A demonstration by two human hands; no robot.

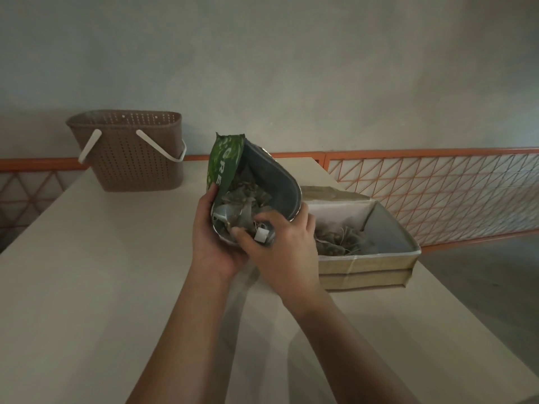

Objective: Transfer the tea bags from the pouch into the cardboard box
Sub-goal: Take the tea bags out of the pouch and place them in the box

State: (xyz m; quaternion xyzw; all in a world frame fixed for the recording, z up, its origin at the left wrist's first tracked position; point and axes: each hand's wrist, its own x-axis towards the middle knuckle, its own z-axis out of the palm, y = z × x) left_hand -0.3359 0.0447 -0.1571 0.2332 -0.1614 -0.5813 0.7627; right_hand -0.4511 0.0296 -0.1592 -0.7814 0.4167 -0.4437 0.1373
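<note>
A green foil pouch (226,164) with a silver inside stands open at the middle of the table, full of several tea bags (248,196). My left hand (211,243) grips the pouch from its left side and below. My right hand (284,252) reaches into the pouch mouth, fingers pinched on a tea bag with a white paper tag (261,235). Just right of the pouch sits the open cardboard box (367,272), with several tea bags (339,243) lying in its bottom.
A brown perforated plastic basket (131,153) with white handles stands at the back left of the pale table (102,287). An orange wire-mesh railing (437,193) runs behind the table and to the right. The box sits near the table's right edge.
</note>
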